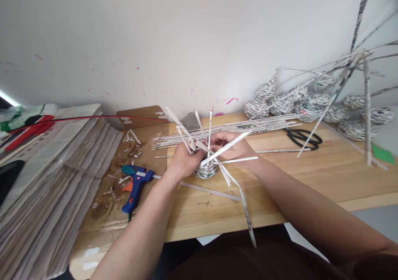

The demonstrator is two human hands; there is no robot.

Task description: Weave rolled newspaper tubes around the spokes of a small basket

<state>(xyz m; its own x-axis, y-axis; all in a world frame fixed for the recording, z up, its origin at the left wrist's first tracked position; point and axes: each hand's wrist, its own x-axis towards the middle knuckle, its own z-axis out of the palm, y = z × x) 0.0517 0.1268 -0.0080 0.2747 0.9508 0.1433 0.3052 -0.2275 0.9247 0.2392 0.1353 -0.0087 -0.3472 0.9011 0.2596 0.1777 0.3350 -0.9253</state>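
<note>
A small woven paper piece [205, 172] sits on the wooden table in front of me, with several rolled paper tubes sticking out of its top. My left hand [185, 160] wraps round its left side, the thumb pressed near the rim. At the back right of the piece, my right hand [231, 144] has its fingers bent in among the tubes, partly hidden by a thick paper tube [226, 148] crossing in front. One long bent paper tube [244, 201] hangs toward my lap.
Left of my arm lies a blue glue gun [137, 187] on stained cardboard, beside a tall stack of newspapers [74, 168]. Behind my hands are loose paper tubes [258, 125]. Black scissors [306, 139] and several woven paper gourds [281, 104] stand to the right.
</note>
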